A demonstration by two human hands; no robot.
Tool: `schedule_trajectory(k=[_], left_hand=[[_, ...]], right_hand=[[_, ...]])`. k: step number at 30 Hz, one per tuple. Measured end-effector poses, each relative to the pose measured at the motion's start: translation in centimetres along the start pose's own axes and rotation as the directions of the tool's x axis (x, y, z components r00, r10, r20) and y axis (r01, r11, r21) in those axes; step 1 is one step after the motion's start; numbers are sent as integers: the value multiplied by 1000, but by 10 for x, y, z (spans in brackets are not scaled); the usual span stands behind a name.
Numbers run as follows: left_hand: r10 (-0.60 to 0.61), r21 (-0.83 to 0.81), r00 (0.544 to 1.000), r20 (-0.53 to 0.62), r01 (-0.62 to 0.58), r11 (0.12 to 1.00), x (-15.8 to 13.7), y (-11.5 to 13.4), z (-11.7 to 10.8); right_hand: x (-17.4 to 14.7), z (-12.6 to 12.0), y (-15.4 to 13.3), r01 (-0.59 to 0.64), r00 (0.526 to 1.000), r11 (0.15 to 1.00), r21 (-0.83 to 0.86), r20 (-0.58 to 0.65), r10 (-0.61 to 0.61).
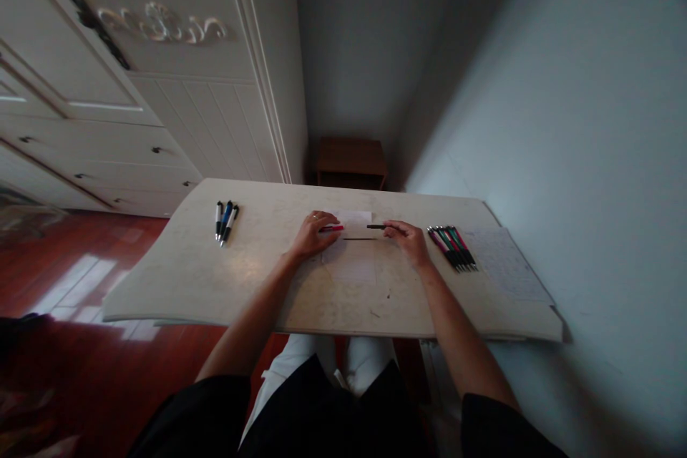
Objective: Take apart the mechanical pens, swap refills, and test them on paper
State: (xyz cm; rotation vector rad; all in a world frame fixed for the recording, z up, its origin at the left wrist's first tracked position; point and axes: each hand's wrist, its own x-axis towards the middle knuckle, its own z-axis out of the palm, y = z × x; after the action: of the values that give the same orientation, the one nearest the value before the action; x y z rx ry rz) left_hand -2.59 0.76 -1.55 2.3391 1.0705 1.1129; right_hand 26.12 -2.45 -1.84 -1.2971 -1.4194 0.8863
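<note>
Near the middle of the table, my left hand is closed around a pink pen barrel that points right. Across from it, my right hand pinches a black pen part pointing left. A gap separates the two parts. Just below them a thin dark rod, like a pen refill, lies level between the hands. White paper is under and behind this spot. To the right of my right hand, several pens with coloured barrels and black grips lie side by side.
On the left of the white table lie three pens, white and blue with black ends. A handwritten sheet rests at the right edge by the wall. A white cabinet and a small brown wooden stand are beyond the table.
</note>
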Motion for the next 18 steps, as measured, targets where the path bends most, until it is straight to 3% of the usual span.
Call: schedule_trajectory(k=[5,11,18], left_hand=[[117,53,991,-69,-113,992,-4,17,6],[279,42,956,-90,-276,960,-7,29,16],[258,24,961,-97,-257,966,-6,38,18]], right_hand=[[-7,14,-9,12,993,999,47,113,-17],[-16,29,-19,36,988,998,60,150,-45],[-22,35,-21,63,985,998,-4,164,-62]])
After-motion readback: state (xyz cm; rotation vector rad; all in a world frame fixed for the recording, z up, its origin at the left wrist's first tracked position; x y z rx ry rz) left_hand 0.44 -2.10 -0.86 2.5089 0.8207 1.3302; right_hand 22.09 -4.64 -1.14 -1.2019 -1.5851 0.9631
